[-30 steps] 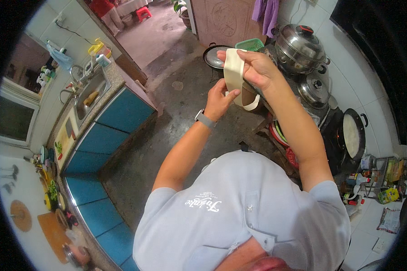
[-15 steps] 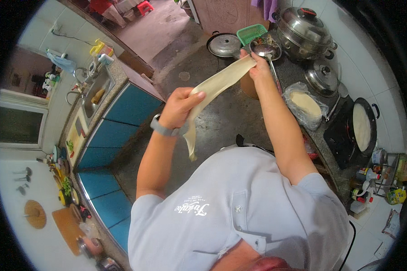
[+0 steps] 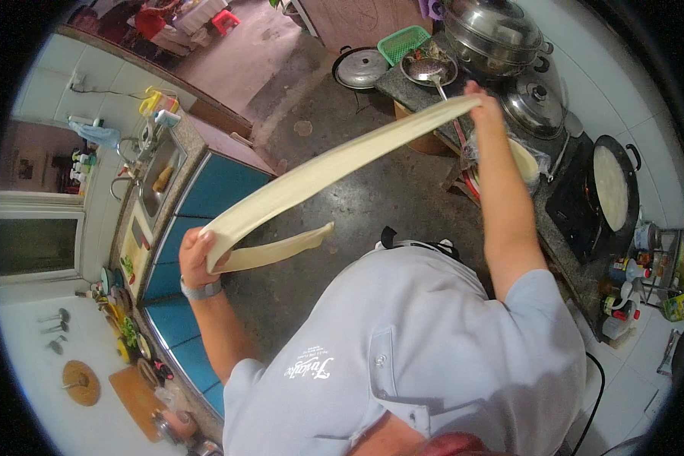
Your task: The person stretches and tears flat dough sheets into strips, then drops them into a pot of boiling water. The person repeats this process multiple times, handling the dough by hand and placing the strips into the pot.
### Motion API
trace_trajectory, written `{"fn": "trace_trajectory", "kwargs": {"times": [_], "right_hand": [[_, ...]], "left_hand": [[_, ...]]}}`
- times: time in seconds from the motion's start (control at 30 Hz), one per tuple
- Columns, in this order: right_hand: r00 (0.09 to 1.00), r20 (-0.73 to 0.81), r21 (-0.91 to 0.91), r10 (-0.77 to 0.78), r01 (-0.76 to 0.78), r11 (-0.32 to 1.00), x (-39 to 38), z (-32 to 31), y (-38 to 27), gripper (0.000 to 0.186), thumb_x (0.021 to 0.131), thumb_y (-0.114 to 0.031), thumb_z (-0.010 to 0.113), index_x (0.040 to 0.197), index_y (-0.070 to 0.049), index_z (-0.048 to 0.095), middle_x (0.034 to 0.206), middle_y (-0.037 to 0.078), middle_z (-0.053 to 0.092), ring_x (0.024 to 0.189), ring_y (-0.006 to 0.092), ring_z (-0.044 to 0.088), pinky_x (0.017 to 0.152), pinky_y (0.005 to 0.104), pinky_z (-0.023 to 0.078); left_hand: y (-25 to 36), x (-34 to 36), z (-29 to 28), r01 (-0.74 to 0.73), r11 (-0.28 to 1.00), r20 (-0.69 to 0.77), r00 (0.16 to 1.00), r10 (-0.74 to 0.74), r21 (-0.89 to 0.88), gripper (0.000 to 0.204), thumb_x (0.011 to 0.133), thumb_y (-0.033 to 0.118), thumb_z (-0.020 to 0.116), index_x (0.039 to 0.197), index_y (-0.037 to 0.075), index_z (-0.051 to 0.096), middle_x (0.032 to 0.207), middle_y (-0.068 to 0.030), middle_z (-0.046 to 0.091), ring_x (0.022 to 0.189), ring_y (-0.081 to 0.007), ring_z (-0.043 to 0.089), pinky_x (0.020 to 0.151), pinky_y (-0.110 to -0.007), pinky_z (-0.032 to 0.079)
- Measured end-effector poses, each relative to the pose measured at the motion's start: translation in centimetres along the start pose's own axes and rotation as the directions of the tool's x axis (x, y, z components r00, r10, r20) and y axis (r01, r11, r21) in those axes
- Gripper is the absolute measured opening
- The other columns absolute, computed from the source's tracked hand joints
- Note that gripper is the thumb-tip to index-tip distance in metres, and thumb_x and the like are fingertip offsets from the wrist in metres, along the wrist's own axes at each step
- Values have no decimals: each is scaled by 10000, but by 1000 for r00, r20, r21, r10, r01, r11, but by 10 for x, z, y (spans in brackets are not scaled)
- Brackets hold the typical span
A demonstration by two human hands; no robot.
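Observation:
A long, pale strip of dough [image 3: 334,172] stretches in the air between my two hands, above the floor. My left hand [image 3: 197,252] is closed on its left part, and a loose tail of dough swings out to the right below that hand. At the strip's other end, my right hand [image 3: 486,108] pinches the dough, high over the edge of the right-hand counter. Beside my right forearm lies a clear plastic bag [image 3: 541,158] with more pale dough [image 3: 523,161], partly hidden by the arm. Farther right, a black wok [image 3: 629,205] holds whitish contents [image 3: 609,186].
On the right counter stand a steamer pot [image 3: 490,38], a domed steel lid [image 3: 536,106], a skimmer [image 3: 430,70] and a green basket [image 3: 403,44]. A lidded pan [image 3: 362,68] is beyond the counter's end. Blue cabinets [image 3: 219,186] with a sink [image 3: 159,178] run along the left.
My hands have moved apart, the left outward and nearer me, the right to the right. The dough strip is now much longer and stretched, its loose tail swinging rightward.

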State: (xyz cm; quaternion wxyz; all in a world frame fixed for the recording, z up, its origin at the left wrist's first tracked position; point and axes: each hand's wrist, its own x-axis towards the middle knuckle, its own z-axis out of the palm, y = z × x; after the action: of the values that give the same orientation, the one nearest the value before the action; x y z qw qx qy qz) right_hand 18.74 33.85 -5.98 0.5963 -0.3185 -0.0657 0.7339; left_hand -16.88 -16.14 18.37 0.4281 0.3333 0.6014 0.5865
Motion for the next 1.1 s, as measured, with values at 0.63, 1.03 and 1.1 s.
{"fn": "trace_trajectory", "kwargs": {"times": [0.63,1.03,1.1], "right_hand": [[897,3,-300,441,-420,856,-37,0,99,387,924,-170,218,1080,123,416,963,251,576,837,333,606,730,419,531],[125,900,-412,418,557,721,-256,170,166,525,869,-465,437,1118,-13,536,1086,100,582,993,195,554,858,322,417],[34,910,-296,412,749,592,-278,191,161,500,863,-436,466,1128,-17,533,1047,95,597,951,178,566,832,300,422]], "left_hand": [[74,45,11,-192,980,-110,977,185,-56,312,869,328,502,754,43,552,512,-22,487,395,-91,424,368,-220,312],[115,89,68,-275,904,-30,959,281,-326,185,849,188,537,844,6,576,751,-98,606,721,-212,615,602,-319,500],[119,107,71,-302,902,-49,952,302,-309,177,852,176,525,843,6,573,755,-101,606,726,-216,617,596,-320,497]]}}
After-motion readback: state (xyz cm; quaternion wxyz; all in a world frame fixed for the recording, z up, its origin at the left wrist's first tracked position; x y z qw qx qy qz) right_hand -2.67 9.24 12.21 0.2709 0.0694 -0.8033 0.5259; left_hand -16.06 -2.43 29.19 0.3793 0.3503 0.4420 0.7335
